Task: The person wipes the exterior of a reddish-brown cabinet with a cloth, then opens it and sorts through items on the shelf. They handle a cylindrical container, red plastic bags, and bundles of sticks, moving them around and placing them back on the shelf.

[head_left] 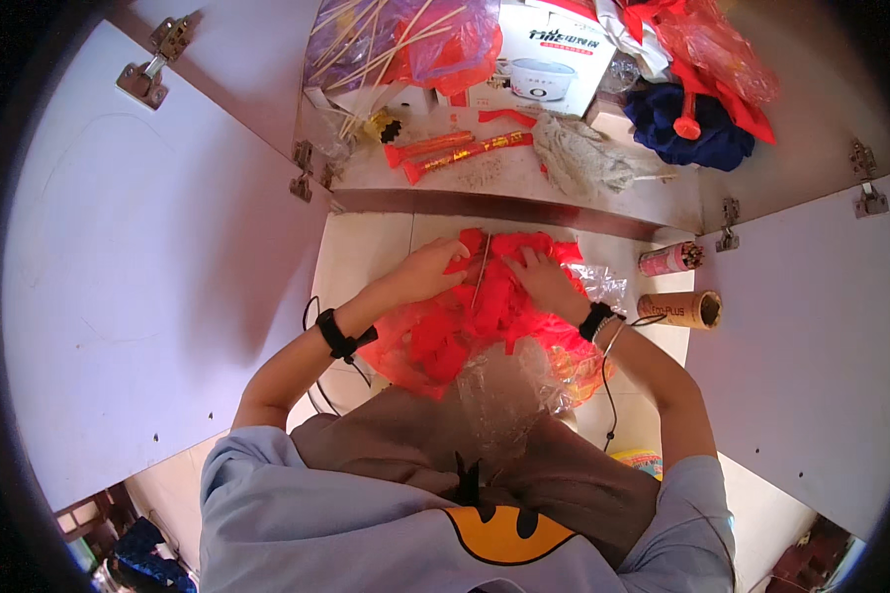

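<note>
A heap of red paper strips (485, 311) lies on the tiled floor in front of me, partly inside a red plastic bag (415, 356). My left hand (427, 272) rests on the heap's left top edge, fingers curled onto the red paper. On the heap's right top sits my right hand (544, 279), fingers spread and pressing the paper. A thin pale stick (480, 272) lies upright between the two hands, touching neither clearly. Both wrists wear black bands.
An open low cabinet (524, 203) lies ahead with both doors swung wide. Inside are red-and-gold tubes (465, 150), a white box (549, 59), sticks, a rag and a blue cloth (687, 128). A brown cardboard tube (682, 309) and a pink roll (667, 259) lie right.
</note>
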The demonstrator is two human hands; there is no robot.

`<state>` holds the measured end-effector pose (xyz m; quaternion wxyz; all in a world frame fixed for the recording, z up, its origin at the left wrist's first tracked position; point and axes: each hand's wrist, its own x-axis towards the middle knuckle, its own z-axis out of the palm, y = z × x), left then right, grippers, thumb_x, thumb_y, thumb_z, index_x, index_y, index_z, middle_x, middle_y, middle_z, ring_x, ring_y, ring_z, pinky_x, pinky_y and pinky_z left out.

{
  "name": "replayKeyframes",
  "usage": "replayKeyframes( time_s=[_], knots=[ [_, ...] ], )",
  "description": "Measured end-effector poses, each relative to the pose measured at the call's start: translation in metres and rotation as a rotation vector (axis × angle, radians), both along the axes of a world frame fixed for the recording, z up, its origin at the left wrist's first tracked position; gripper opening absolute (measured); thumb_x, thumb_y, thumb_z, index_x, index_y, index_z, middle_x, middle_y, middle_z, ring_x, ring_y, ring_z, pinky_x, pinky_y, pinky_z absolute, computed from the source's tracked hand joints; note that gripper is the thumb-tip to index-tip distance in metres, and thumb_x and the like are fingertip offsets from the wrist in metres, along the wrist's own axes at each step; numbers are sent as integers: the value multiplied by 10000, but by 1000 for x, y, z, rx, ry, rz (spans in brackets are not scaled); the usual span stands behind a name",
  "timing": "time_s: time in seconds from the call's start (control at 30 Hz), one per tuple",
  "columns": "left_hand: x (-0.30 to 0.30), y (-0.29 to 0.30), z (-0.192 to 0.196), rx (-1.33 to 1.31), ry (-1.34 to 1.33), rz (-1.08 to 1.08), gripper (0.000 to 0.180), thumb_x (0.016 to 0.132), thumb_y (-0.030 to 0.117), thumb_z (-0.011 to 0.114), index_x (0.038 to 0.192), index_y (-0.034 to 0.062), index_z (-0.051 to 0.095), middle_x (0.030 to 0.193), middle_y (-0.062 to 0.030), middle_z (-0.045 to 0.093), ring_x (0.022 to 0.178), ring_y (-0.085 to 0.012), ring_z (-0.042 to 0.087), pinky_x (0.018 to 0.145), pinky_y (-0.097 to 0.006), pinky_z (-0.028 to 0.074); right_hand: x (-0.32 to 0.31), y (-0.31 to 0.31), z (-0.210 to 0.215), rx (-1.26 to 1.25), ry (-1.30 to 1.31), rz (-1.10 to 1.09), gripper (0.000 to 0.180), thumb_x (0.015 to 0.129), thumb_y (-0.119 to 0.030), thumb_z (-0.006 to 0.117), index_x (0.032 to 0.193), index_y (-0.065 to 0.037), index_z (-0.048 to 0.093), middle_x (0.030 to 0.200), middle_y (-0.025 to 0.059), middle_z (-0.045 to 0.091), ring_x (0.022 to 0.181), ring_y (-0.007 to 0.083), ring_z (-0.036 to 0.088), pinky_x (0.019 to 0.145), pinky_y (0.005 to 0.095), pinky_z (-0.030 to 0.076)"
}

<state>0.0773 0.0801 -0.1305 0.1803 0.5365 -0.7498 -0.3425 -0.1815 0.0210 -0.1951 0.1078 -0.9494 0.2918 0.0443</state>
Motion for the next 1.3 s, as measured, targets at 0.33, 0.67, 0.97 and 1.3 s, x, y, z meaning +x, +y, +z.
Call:
replayKeyframes(
  time_s=[0.33, 0.67, 0.97, 1.3],
  knots=[
    [-69, 9, -95, 264, -154, 281, 366, 754, 279, 646, 946, -30, 609, 858, -231, 626, 815, -367, 611, 706, -437, 487, -38, -2, 3, 109, -141, -80, 489, 699, -22, 569, 1176, -95, 486, 1058, 179, 495, 947, 371, 547, 760, 430, 495],
    [-57, 1, -119, 158, -80, 309, 282, 737, 280, 651, 862, 29, 675, 820, -197, 635, 806, -337, 619, 701, -422, 484, -84, -42, 63, -68, -40, -503, 425, 696, -43, 593, 1112, -96, 521, 1013, 152, 522, 955, 339, 546, 737, 423, 503],
    [-20, 4, -45, 144, 128, 270, 222, 813, 206, 613, 952, 41, 662, 877, -133, 660, 801, -226, 636, 737, -327, 483, -93, -59, 15, -283, 193, -677, 491, 694, -56, 613, 1162, -107, 471, 1018, 145, 500, 938, 327, 556, 691, 422, 525],
    [-9, 76, -16, 326, -197, -283, 241, 831, 187, 576, 1022, 53, 636, 931, -140, 641, 841, -307, 605, 726, -396, 474, -51, -17, 83, 327, -163, -18, 830, 632, -275, 775, 1333, -103, 365, 1336, 210, 355, 1250, 383, 338, 1015, 458, 334]
  ],
)
